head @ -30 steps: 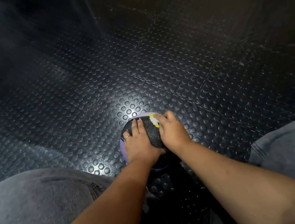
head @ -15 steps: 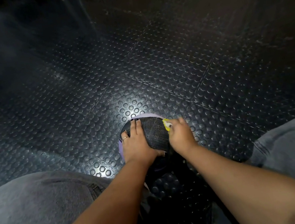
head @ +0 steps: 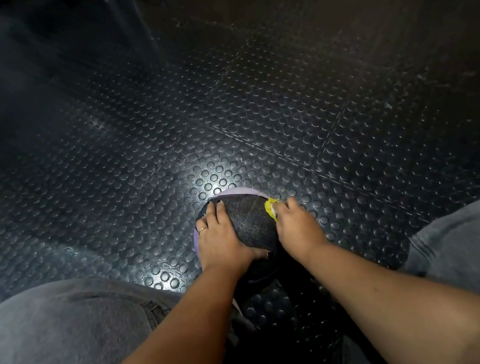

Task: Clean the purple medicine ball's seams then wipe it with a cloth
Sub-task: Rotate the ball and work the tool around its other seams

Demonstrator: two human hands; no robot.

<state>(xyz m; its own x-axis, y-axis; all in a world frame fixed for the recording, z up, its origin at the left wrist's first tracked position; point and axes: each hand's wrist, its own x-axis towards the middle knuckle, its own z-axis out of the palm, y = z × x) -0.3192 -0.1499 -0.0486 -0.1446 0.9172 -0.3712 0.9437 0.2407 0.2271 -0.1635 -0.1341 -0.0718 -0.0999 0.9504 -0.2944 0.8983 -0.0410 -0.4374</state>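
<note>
on the studded floor (head: 108,175), the left hand (head: 220,240) lies flat, fingers straight, on the medicine ball (head: 250,223). right hand (head: 298,229) pinches a yellow cloth (head: 271,208) against the ball's right side.

I can read no words, numbers or brand marks here. The medicine ball (head: 249,226) shows only its dark textured panel, and the yellow thing (head: 270,207) pinched in my right hand (head: 299,226) is too small to tell.
</note>
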